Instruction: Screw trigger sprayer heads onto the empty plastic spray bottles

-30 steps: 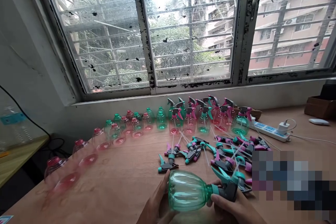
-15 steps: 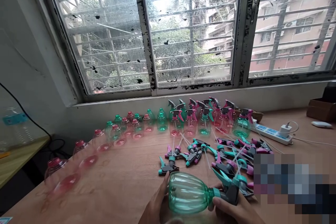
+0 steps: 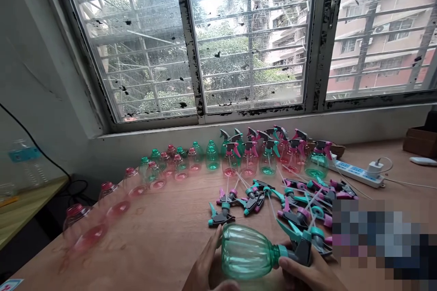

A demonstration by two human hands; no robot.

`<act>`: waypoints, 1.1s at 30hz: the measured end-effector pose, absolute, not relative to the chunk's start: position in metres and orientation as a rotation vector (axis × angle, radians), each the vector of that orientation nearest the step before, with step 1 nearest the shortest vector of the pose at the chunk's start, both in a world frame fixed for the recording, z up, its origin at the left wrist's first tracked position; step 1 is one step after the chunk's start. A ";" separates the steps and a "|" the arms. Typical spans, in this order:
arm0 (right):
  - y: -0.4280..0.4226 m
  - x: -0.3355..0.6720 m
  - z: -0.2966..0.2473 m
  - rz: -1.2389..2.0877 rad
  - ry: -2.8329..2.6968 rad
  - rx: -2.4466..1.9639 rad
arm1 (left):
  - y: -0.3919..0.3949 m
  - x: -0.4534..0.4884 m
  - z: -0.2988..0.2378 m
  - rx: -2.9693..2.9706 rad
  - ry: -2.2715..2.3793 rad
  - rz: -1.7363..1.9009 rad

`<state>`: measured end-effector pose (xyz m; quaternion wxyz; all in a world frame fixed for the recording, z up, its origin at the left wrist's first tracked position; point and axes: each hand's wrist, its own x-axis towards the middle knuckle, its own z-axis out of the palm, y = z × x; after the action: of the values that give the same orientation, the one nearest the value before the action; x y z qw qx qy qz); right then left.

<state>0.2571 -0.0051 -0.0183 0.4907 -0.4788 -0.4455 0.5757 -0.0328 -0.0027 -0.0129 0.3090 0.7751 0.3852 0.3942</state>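
A green translucent spray bottle (image 3: 247,252) lies on its side in front of me, its base to the left and its neck to the right. My left hand (image 3: 206,261) is wrapped round the base end. At the neck, my right hand (image 3: 309,273) grips the grey and teal trigger sprayer (image 3: 302,248), with the thumb by the teal collar. The sprayer's collar sits on the bottle's neck; how tightly, I cannot tell. Just beyond the bottle are loose trigger sprayers (image 3: 252,200) in teal, pink and black, several with thin clear tubes.
Open red and green bottles (image 3: 118,204) stand in a curving row at left. Bottles with sprayers (image 3: 268,159) are grouped under the window. A white power strip (image 3: 357,173) with a plugged-in charger lies at right, near a brown box (image 3: 419,141). A blurred patch covers the lower right.
The whole view has shifted very slightly to the right. Both hands keep the same grip on the bottle and its sprayer.
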 end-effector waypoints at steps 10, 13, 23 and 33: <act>-0.002 0.265 -0.005 1.394 -1.353 -1.032 | -0.016 -0.027 0.005 2.227 1.297 1.002; -0.004 0.264 -0.004 1.402 -1.289 -1.021 | -0.017 -0.026 0.009 2.232 1.307 1.042; -0.004 0.262 -0.005 1.498 -1.179 -0.937 | -0.021 -0.022 0.006 2.312 1.262 1.212; -0.006 0.265 0.002 1.439 -1.302 -0.983 | -0.020 -0.018 0.008 2.360 1.217 1.280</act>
<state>0.2650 -0.0055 0.0016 0.4647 -0.4002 -0.5300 0.5857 -0.0179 -0.0196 0.0081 0.0969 0.7970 0.4108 0.4321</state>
